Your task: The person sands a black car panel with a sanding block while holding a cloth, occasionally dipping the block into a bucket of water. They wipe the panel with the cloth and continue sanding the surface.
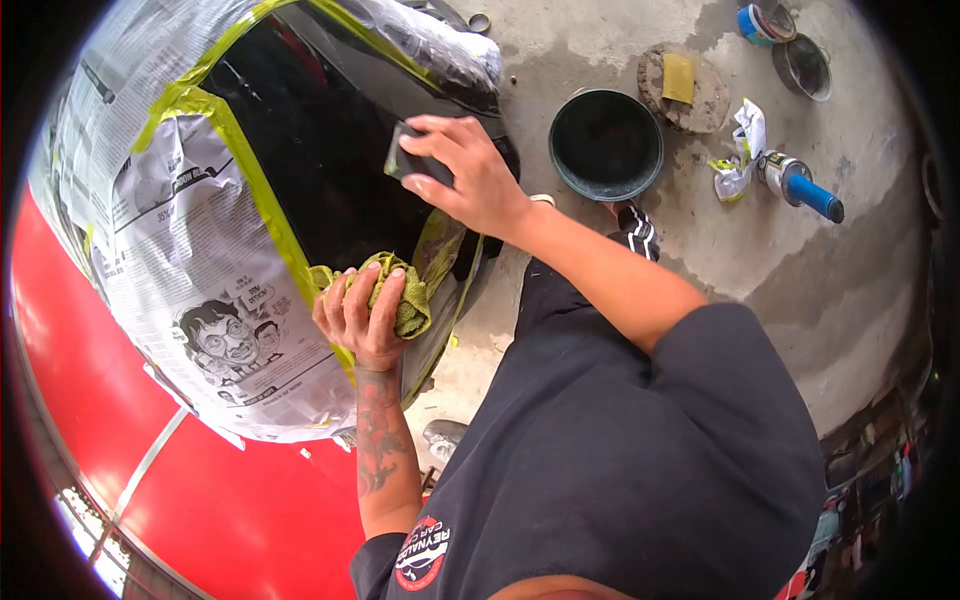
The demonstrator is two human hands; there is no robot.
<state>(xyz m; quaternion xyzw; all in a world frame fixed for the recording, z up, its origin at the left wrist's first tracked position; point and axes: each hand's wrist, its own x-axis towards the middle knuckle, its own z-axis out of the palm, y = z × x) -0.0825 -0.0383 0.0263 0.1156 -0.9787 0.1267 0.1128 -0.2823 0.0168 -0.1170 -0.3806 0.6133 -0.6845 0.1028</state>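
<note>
Beneath the curled fingers of your right hand (475,180), a dark block (402,160) presses the black panel (320,150); your left hand (362,312) clenches a green rag (408,300).

Quantities: basin (605,145), one. Left of basin: sanding block (412,160), one; green cloth (405,295), one; hands, two: left hand (362,318), right hand (475,178). Right of basin: blue-capped can (800,185), one.

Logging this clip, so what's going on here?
A person presses a small dark rectangular block against a glossy black car panel with the right hand. The left hand has a grip on a crumpled green cloth. Newspaper masking with yellow-green tape borders the panel. A round black basin stands on the concrete floor nearby.
</note>
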